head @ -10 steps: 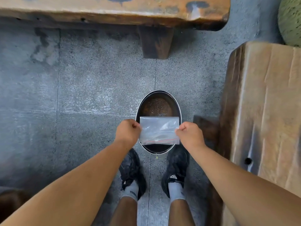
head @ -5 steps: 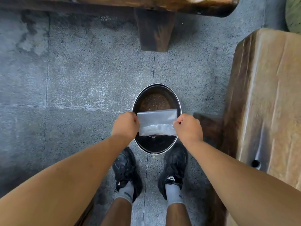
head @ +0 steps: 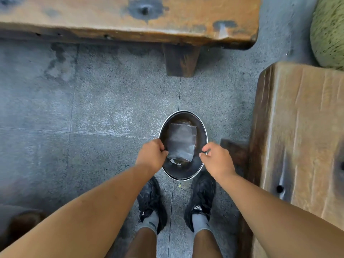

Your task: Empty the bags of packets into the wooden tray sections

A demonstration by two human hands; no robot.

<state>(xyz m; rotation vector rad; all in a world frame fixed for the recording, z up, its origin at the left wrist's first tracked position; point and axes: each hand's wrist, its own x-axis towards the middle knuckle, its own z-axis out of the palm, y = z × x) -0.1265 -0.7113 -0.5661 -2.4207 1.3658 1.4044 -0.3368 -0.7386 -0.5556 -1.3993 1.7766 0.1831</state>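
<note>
A small clear plastic bag [head: 181, 141], looking empty and blurred, hangs over the mouth of a round dark metal bin [head: 204, 127] that stands on the floor in front of my shoes. My left hand [head: 151, 155] is curled, with its fingertips on the bag's near left corner. My right hand [head: 216, 161] is beside the bin's right rim with its fingers spread, and it touches nothing. Some scraps lie at the bottom of the bin under the bag. No wooden tray or packets are in view.
A heavy wooden bench [head: 130, 17] runs across the top, its leg [head: 181, 60] just beyond the bin. A large wooden block [head: 301, 136] stands to the right. A green speckled round object [head: 329, 30] sits at the top right. The floor is grey stone tile.
My right hand has let go of the bag and opened. The bag has swung from stretched between both hands to dangling over the bin at my left fingertips.
</note>
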